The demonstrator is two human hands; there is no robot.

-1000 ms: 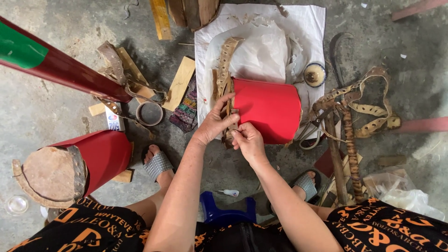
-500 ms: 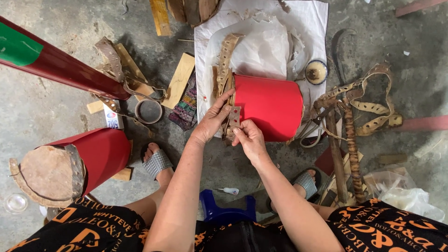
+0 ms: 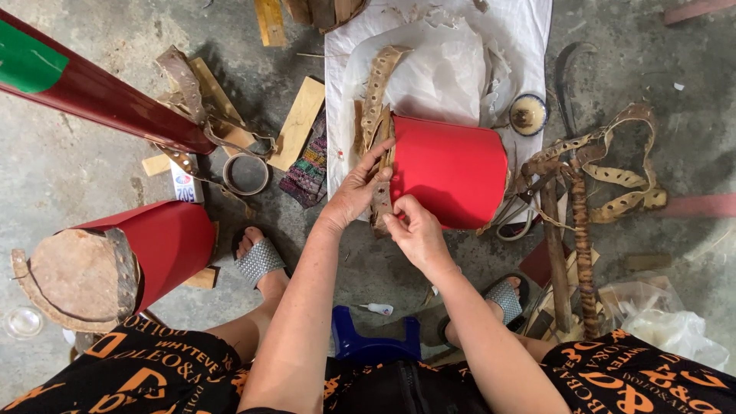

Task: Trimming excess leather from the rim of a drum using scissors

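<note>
A red drum shell (image 3: 452, 170) lies on its side on a white sheet (image 3: 460, 46) on the concrete floor. A tan hide strip with punched holes (image 3: 379, 100) runs along its near rim. My left hand (image 3: 356, 188) grips that strip against the rim from the left. My right hand (image 3: 410, 230) pinches the strip's lower end just below. Both hands touch the rim.
A second red drum with a hide head (image 3: 100, 264) lies at the left, under a long red and green cylinder (image 3: 92, 96). Wood pieces (image 3: 295, 123), a tape roll (image 3: 245, 175), perforated hide straps (image 3: 606, 165), a small round tin (image 3: 527, 115), a blue stool (image 3: 372, 341) and my sandalled feet lie around.
My hands have shifted slightly on the strip at the drum's rim; the left fingers spread higher along it. The drum stays in place.
</note>
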